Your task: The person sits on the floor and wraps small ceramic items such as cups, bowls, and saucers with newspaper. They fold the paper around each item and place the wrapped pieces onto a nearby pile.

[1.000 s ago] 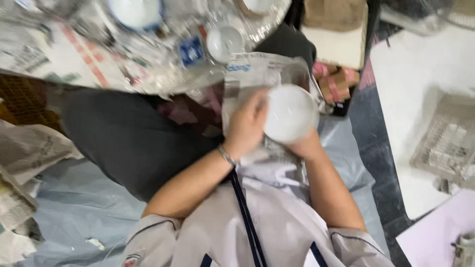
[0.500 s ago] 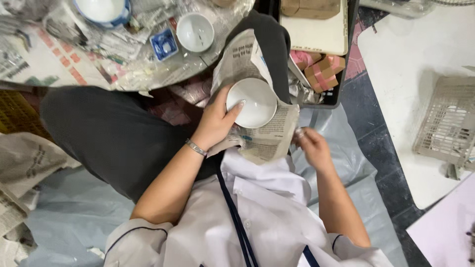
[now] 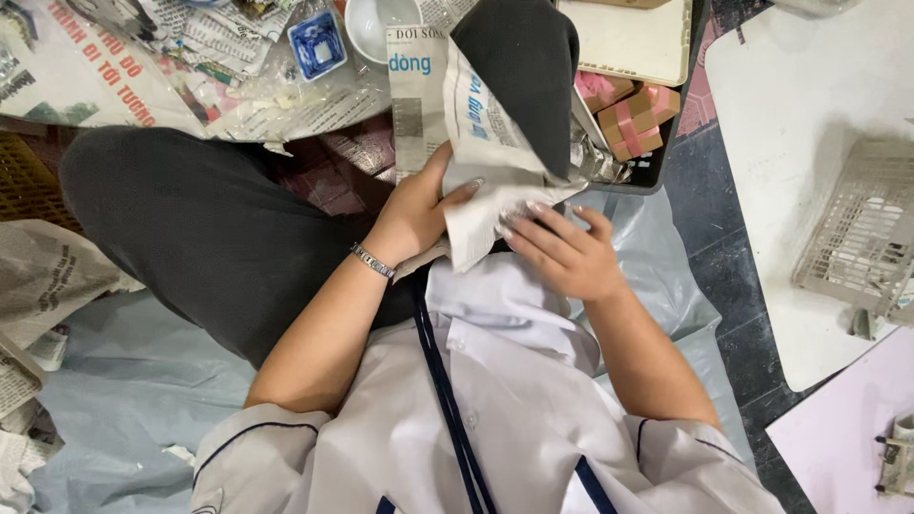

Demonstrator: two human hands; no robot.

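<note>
A sheet of newspaper (image 3: pixel 476 143) lies folded into a bundle over my lap and against my dark trouser knee (image 3: pixel 519 67). My left hand (image 3: pixel 419 205), with a metal bracelet on its wrist, grips the bundle from the left, thumb on top. My right hand (image 3: pixel 562 252) lies flat with its fingers spread, the fingertips touching the paper's lower folded edge. Whatever is inside the fold is hidden.
On the newspaper-covered floor ahead are a white bowl (image 3: pixel 367 24) and a small blue square dish (image 3: pixel 317 43). Pink wrapped boxes (image 3: pixel 633 119) sit in a dark tray by my knee. A grey plastic basket (image 3: pixel 857 228) stands at the right, and loose newspapers (image 3: pixel 43 276) lie at the left.
A white bowl sat in my left hand on the newspaper. The paper is now folded over it and the bowl is out of sight. My right hand has come onto the fold.
</note>
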